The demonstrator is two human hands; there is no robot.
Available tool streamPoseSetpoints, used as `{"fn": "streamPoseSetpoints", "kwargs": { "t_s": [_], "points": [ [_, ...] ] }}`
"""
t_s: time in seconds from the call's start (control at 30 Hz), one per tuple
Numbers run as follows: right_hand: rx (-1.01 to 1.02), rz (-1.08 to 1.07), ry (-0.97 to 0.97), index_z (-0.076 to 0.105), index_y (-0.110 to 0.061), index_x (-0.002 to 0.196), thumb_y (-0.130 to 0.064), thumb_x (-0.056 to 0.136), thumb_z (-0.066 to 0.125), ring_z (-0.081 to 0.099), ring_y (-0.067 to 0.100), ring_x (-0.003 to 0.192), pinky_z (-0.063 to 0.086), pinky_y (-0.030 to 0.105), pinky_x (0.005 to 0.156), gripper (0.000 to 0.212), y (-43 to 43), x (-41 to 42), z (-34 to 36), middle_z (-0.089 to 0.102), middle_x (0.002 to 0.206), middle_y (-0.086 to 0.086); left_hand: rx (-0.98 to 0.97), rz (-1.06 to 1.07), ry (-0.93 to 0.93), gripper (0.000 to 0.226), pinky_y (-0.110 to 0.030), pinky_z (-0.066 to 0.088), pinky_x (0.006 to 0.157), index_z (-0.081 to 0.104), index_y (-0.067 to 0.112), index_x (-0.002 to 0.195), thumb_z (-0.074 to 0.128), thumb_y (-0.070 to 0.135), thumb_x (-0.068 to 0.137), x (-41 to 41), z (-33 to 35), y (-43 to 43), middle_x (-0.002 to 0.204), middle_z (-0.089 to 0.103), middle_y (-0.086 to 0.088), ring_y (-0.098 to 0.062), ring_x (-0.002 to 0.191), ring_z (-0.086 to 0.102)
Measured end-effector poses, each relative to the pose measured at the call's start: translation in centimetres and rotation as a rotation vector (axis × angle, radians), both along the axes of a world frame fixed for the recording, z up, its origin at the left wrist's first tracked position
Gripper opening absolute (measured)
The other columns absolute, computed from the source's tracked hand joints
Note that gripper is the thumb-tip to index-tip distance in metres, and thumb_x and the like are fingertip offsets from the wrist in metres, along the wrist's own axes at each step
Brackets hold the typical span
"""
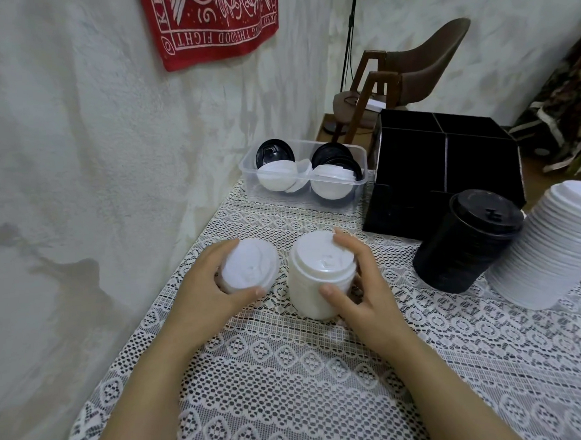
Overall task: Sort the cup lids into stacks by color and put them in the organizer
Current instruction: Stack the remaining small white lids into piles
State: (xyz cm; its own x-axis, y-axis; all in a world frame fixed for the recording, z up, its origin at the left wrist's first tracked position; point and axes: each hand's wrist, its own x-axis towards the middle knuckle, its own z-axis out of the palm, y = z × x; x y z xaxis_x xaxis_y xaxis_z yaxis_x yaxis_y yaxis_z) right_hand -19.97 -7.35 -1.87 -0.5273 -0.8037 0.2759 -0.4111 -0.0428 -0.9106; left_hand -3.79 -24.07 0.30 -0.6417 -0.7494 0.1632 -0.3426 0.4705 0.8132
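Left hand (pixel 199 289) pinches white lids (pixel 248 265); right hand (pixel 364 296) clasps white stack (pixel 313 285). Light, flimsy, probably slippery: grip rims.

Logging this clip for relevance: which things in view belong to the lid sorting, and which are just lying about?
Part of the job: left hand holding white lids; right hand gripping the short white stack; black stack; tall white stack; clear tub of mixed lids; black organizer.
Just lying about: chair; red cloth on the wall; lace tablecloth.

Dim soft indoor light, wide-angle bending at edges, slight blur
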Motion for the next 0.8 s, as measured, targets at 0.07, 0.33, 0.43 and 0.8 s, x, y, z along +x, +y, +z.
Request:
{"fn": "streamPoseSetpoints", "kwargs": {
  "t_s": [0.07, 0.33, 0.43, 0.8],
  "points": [
    [-0.019, 0.007, -0.027, 0.039, -0.059, 0.125, -0.062, 0.073, 0.061, 0.04, 0.002, 0.131, 0.044, 0.028, 0.105, 0.057, 0.1, 0.0, 0.1, 0.033, 0.146, -0.028, 0.038, -0.007, 0.066, 0.075, -0.024, 0.04, 0.1, 0.05, 0.035, 0.128, 0.088, 0.024, 0.064, 0.1, 0.4, 0.2, 0.126, 0.046, 0.026, -0.005, 0.122, 0.044],
    [-0.064, -0.005, -0.029, 0.043, -0.046, 0.129, -0.056, 0.078, 0.062, 0.033, -0.004, 0.136, 0.039, 0.035, 0.111, 0.056, -0.1, -0.1, 0.0, 0.031, 0.145, -0.037, 0.085, -0.066, 0.209, 0.08, -0.03, 0.041, 0.106, 0.051, 0.036, 0.126, 0.07, 0.058, 0.051, -0.2, 1.6, 1.2, 0.131, 0.043, 0.023, 0.003, 0.124, 0.042],
    [-0.083, -0.003, -0.041, 0.045, -0.049, 0.126, -0.054, 0.076, 0.064, 0.036, -0.005, 0.134, 0.041, 0.029, 0.108, 0.053, -0.2, -0.2, 0.0, 0.032, 0.144, -0.037, 0.068, -0.122, 0.248, 0.071, -0.022, 0.039, 0.103, 0.047, 0.045, 0.121, 0.068, 0.059, 0.055, -1.2, 2.7, 2.2, 0.127, 0.042, 0.029, 0.006, 0.124, 0.041],
    [-0.117, 0.022, -0.104, 0.019, -0.042, 0.147, -0.053, 0.075, 0.068, 0.042, -0.01, 0.128, 0.04, 0.009, 0.097, 0.087, -0.1, -0.1, 0.0, 0.039, 0.136, -0.041, 0.108, -0.224, 0.147, 0.066, -0.033, 0.032, 0.115, 0.043, 0.038, 0.136, 0.077, 0.035, 0.078, -4.7, 2.8, 5.2, 0.14, 0.038, 0.026, 0.005, 0.133, 0.032]
  ]
}}
